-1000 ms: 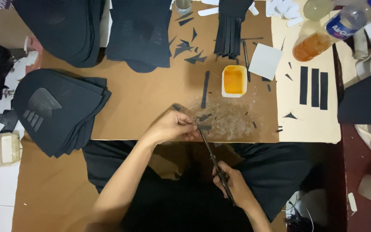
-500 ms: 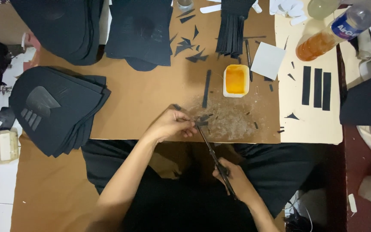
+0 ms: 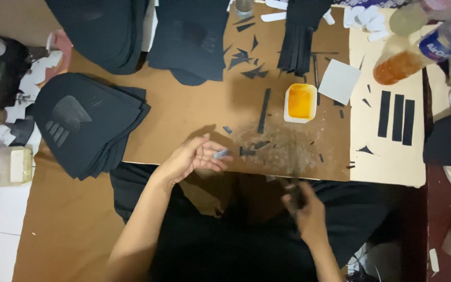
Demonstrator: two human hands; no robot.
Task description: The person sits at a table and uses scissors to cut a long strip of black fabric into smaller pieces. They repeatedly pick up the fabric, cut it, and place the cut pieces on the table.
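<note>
Sitting: a person is sitting at a brown cardboard work surface [image 3: 194, 112], seen from above.
Left hand: the left hand [image 3: 194, 156] is lying half open, palm up, at the board's near edge, fingers curling loosely around a small pale grey piece [image 3: 221, 154] that is resting on the fingertips.
Right hand: the right hand [image 3: 306, 209] is hanging below the board edge over the lap, blurred; it is appearing to close on a dark tool [image 3: 294, 194], though what the tool is cannot be told.
Glue patch: a shiny smeared patch [image 3: 283, 149] is spreading just right of the left hand, with small black scraps [image 3: 254, 149] lying in it.
Tub: a white tub of orange paste [image 3: 300, 102] is standing just beyond the patch, beside a narrow black strip [image 3: 263, 110].
Stacks: a pile of black cut sheets [image 3: 87, 122] is lying to the left, well apart from the hands.
Right side: three black strips [image 3: 396, 117] are lying on pale card.
</note>
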